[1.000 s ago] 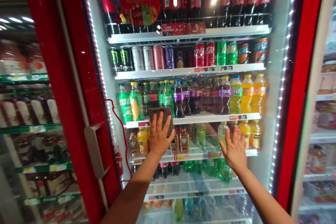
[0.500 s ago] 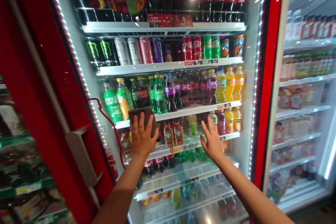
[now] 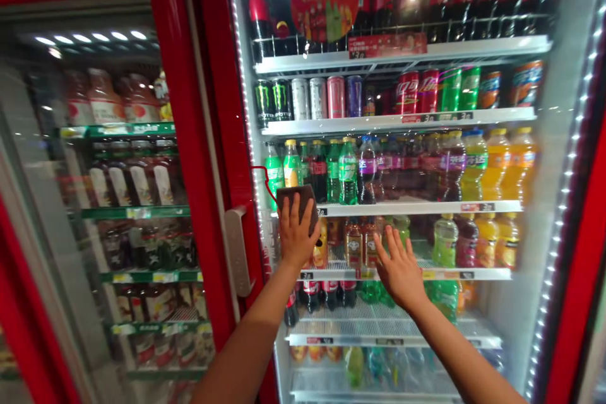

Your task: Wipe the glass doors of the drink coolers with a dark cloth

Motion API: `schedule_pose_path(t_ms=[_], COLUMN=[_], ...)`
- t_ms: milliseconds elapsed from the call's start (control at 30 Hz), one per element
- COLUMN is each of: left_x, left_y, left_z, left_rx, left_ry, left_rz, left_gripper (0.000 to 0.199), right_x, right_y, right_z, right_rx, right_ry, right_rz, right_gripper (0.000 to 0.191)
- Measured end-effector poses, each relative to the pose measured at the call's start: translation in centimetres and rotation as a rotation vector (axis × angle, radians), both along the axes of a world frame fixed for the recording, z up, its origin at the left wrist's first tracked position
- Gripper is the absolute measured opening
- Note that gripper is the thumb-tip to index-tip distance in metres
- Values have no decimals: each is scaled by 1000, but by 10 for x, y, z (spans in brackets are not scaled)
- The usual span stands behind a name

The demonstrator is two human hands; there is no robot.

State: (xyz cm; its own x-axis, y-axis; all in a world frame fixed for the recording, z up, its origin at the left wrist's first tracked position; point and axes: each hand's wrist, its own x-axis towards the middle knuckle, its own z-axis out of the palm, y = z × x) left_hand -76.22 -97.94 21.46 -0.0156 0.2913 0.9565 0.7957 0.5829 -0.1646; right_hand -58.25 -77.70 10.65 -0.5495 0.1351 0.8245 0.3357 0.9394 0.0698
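My left hand (image 3: 298,230) lies with fingers spread over a dark brown square cloth (image 3: 308,196), which it holds flat against the glass door (image 3: 374,328) of a drinks fridge. Part of the cloth is hidden beneath my fingers. Further right, my right hand (image 3: 398,265) is open, fingers apart, with nothing in it. It is at the glass or just in front of it; I cannot tell whether it touches. Behind the two hands stand small brown-labelled bottles (image 3: 353,243) and green soda bottles (image 3: 348,170).
A grey door handle (image 3: 239,252) sticks out on the red frame to the left. Beyond it stands another fridge with shelved bottles (image 3: 101,98). A round red sign (image 3: 324,0) is high on the glass. A thin red line (image 3: 266,180) runs near the cloth.
My view has swung left and levelled, showing more of the left fridge. Against the shelves, the cloth under my left hand stays near the left edge; my right hand has shifted left.
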Motion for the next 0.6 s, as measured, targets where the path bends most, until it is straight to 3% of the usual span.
schedule_pose_path(t_ms=[100, 200, 267, 333, 400, 467, 533, 600], left_x=[-2, -8, -16, -25, -30, -30, -27, -26], left_y=[-6, -8, -15, -26, -39, -49, -53, -54], left_z=[-10, 14, 34, 41, 28, 5, -15, -18], left_rx=[-181, -306, -254, -144, -58, -55, -150, -266], left_ry=[91, 120, 81, 31, -8, -17, 15, 58], left_rz=[-24, -49, -35, -4, 20, 22, 2, -24], left_gripper=[73, 72, 69, 67, 67, 71, 73, 72], right_x=[-2, -3, -2, -1, 0, 0, 0, 0], right_y=[1, 3, 3, 3, 2, 1, 0, 0], right_z=[-4, -6, -7, -7, -6, -7, -7, -7], right_rx=[11, 15, 24, 32, 34, 30, 26, 24], right_ry=[13, 12, 1, -6, -12, -19, -30, -35], right_rz=[5, 8, 7, 1, -5, -10, -11, -14], right_gripper=[95, 98, 98, 98, 100, 102, 105, 106])
